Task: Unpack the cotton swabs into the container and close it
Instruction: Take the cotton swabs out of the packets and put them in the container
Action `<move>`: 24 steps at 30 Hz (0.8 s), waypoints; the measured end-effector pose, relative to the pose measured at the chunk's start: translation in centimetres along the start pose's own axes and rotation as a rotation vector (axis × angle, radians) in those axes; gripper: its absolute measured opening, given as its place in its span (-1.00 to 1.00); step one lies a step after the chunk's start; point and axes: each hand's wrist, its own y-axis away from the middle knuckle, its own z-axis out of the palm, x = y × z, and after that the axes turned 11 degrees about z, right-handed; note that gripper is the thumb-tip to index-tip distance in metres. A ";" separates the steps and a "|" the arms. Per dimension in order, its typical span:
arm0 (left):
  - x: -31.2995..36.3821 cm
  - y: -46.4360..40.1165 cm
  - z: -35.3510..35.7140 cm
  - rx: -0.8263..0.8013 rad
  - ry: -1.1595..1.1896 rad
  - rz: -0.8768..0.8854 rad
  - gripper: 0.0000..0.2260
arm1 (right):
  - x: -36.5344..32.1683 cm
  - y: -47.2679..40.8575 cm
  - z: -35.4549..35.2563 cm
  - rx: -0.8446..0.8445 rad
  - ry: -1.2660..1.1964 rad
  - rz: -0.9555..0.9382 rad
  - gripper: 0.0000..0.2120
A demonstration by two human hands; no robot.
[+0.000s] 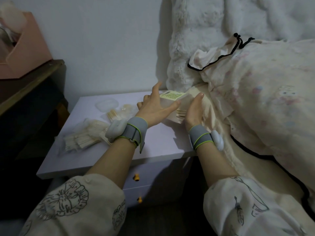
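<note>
Head view, left hand point(154, 108) and right hand point(194, 111) flanking swab pack point(172, 101)

Left hand point(154, 108) and right hand point(194, 110) flank a swab-filled container point(172, 101) on the nightstand point(162, 142).
</note>
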 end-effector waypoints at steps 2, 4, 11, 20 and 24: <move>-0.4 -0.2 0.1 0.006 0.001 0.000 -0.31 | 0.0 -0.6 0.0 -0.042 -0.147 0.061 -0.37; -0.5 -0.5 0.3 0.004 -0.005 0.004 -0.30 | 0.1 -1.2 0.0 -0.066 -0.267 0.107 -0.39; -1.0 -0.7 1.2 -0.019 -0.057 0.008 -0.27 | 0.8 -1.2 -0.6 -0.037 -0.222 0.072 -0.37; -1.8 -0.2 0.9 -0.024 -0.005 0.044 -0.40 | 0.3 0.2 -1.0 -0.042 -0.120 0.014 -0.44; -2.5 1.0 -0.6 -0.032 -0.075 0.052 -0.56 | -0.3 1.8 -1.3 -0.009 -0.012 -0.125 -0.58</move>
